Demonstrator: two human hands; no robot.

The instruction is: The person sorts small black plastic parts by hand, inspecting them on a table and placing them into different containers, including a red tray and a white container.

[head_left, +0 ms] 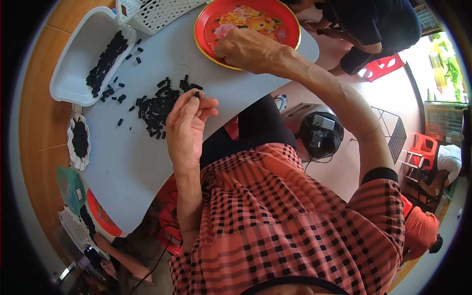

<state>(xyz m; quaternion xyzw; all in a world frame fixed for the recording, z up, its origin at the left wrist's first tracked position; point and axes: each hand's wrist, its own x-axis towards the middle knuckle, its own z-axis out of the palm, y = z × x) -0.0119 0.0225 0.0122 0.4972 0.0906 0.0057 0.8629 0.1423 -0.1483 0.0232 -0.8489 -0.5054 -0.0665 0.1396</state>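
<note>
My left hand [186,128] is raised at the near edge of a pale grey table [118,167], palm up. Its thumb and forefinger pinch a small black cylindrical piece [197,94]. Just beyond it lies a loose pile of similar black pieces [158,109], with several strays around. Over to the right, my right hand [248,51] reaches across the rim of a round red tray [205,30] with a yellow edge and printed flowers. Its fingers are curled down and closed; whatever they hold, if anything, is hidden.
A white tub [66,64] with black pieces stands at the far left, beside a white perforated basket [167,14]. A white fluted dish [84,160] holds more dark bits. Another person [373,24] bends at the table's right; a hand [101,242] works at lower left.
</note>
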